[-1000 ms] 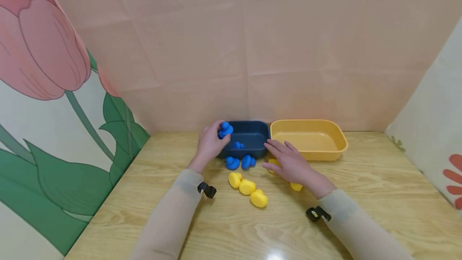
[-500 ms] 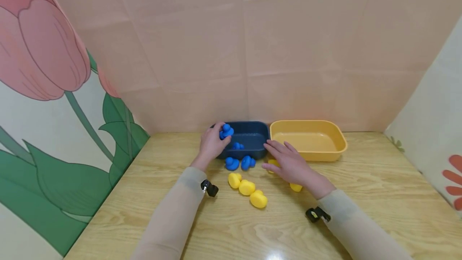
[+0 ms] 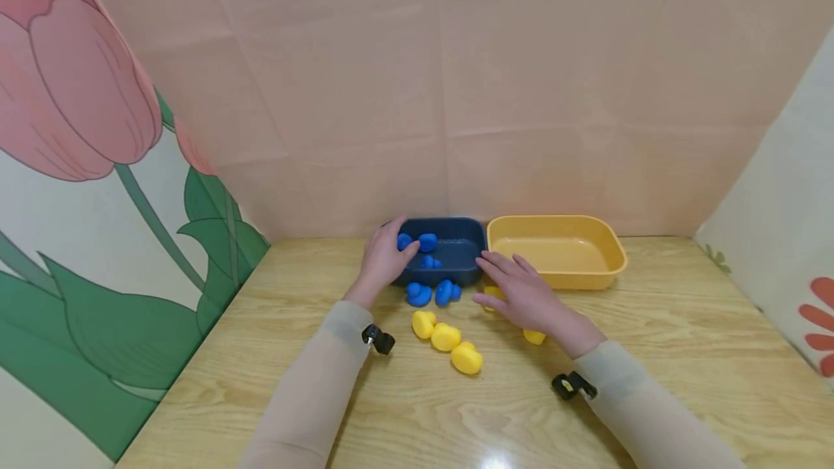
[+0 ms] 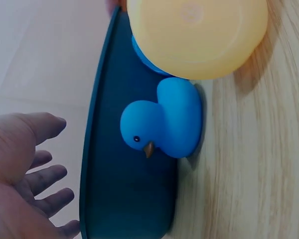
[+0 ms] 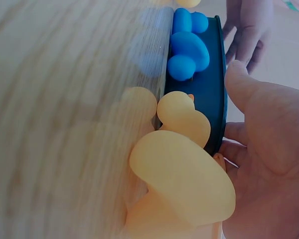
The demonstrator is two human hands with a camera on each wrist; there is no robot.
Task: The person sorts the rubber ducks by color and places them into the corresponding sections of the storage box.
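Observation:
In the head view my left hand (image 3: 383,258) is over the left end of the dark blue tray (image 3: 465,279), its fingers parted and gripping nothing. Just past its fingertips a blue rubber duck (image 3: 427,242) lies in the tray, partly hidden by the hand. Another blue duck (image 3: 431,262) sits nearer the tray's front. Two more blue ducks, one shown close up in the left wrist view (image 4: 182,119), stand on the table against the tray's outer front wall. My right hand (image 3: 521,294) is stretched flat where the two trays meet, fingers straight. Below it, yellow ducks (image 3: 534,337) are partly covered.
A yellow tray (image 3: 612,277) stands right of the blue one. Several yellow ducks (image 3: 446,337) lie in a slanting row on the wooden table (image 3: 677,353). Behind the trays rises a pink cloth backdrop (image 3: 534,93).
My left hand has let go of the blue duck it held above the tray, and the duck has dropped into it. My right hand has stayed put.

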